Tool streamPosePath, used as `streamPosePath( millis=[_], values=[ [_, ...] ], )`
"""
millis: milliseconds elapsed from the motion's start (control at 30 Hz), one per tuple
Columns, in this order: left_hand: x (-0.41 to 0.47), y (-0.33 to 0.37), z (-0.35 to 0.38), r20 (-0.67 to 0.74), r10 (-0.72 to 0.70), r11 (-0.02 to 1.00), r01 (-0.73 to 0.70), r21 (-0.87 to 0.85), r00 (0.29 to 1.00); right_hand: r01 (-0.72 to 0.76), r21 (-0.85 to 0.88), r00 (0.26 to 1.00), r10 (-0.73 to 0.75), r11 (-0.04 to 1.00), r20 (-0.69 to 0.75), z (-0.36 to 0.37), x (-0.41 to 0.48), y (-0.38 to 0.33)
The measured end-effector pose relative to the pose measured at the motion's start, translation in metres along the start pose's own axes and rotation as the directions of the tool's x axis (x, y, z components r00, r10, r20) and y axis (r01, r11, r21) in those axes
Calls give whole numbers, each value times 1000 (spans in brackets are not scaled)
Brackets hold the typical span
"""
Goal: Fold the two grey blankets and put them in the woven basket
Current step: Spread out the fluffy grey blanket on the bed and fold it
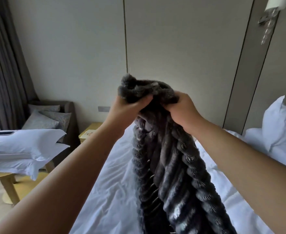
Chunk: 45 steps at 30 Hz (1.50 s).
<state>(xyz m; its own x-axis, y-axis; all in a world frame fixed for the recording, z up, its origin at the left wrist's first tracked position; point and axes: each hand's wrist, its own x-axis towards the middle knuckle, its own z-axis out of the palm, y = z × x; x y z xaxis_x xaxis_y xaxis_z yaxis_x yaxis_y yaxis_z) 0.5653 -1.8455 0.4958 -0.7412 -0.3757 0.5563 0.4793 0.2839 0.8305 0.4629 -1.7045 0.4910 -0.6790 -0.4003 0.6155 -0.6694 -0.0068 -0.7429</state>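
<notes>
A dark grey ribbed plush blanket hangs bunched in front of me over the white bed. Its top end is gathered into a wad at chest height. My left hand grips the left side of that wad. Close beside it, my right hand grips the right side. The blanket's lower part drops out of the bottom of the frame. Neither a second grey blanket nor a woven basket is in view.
Two white pillows with a phone on top lie on a wooden table at the left. A grey armchair with cushions stands behind them by the curtain. More white pillows lie at the bed's right. Wall panels rise ahead.
</notes>
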Motion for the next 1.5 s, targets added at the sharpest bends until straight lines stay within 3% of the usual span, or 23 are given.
streamPosePath(
  millis=[67, 167, 233, 333, 400, 500, 600, 633, 667, 733, 767, 900, 1100, 1267, 1367, 1433, 1500],
  values=[
    [-2, -17, 6, 52, -142, 989, 140, 41, 988, 12, 57, 999, -10, 998, -34, -10, 10, -11],
    [-19, -43, 15, 27, -411, 901, 402, 164, 911, 17, 114, 997, -8, 993, -80, -25, 19, -23],
    [-36, -64, 23, -114, -367, 899, 383, 213, 923, -10, 151, 994, 27, 988, -109, -34, 23, -28],
    [-61, -89, 36, -316, -179, 870, 300, 390, 932, -35, 177, 991, 57, 984, -122, -43, 24, -33],
    [-76, -103, 44, -323, -123, 874, 257, 412, 938, -40, 179, 991, 62, 983, -121, -47, 23, -35],
    [-86, -114, 54, -288, -205, 875, 308, 375, 935, -55, 177, 991, 76, 983, -110, -52, 21, -37],
    [-74, -120, 47, -356, -203, 756, 377, 535, 912, -40, 171, 991, 61, 984, -120, -58, 21, -41],
    [-66, -120, 41, -333, -260, 737, 409, 538, 907, -37, 170, 990, 59, 985, -128, -61, 21, -44],
    [-57, -118, 36, -275, -412, 756, 494, 428, 869, -36, 165, 989, 59, 986, -139, -63, 22, -46],
    [-53, -108, 37, -23, -707, 703, 706, 85, 707, -45, 161, 983, 72, 986, -167, -66, 24, -50],
    [-54, -105, 40, 128, -738, 668, 745, -3, 662, -54, 168, 980, 84, 984, -180, -66, 24, -51],
    [-72, -109, 67, 450, -604, 676, 722, -149, 658, -84, 205, 970, 127, 975, -208, -64, 25, -53],
    [-102, -113, 82, 562, -491, 696, 688, -206, 666, -110, 171, 970, 143, 979, -194, -69, 26, -49],
    [-103, -110, 46, 388, -501, 816, 571, -85, 774, -135, 94, 957, 155, 986, -244, -95, 19, -31],
    [-96, -114, 21, 118, -488, 865, 497, -72, 865, -173, 106, 951, 194, 979, -239, -105, 13, -19],
    [-90, -122, 10, -125, -474, 880, 470, -65, 871, -188, 126, 952, 213, 974, -222, -103, 10, -14],
    [-85, -132, 1, -219, -484, 866, 500, 19, 847, -200, 96, 954, 216, 975, -209, -96, 9, -10]
  ],
)
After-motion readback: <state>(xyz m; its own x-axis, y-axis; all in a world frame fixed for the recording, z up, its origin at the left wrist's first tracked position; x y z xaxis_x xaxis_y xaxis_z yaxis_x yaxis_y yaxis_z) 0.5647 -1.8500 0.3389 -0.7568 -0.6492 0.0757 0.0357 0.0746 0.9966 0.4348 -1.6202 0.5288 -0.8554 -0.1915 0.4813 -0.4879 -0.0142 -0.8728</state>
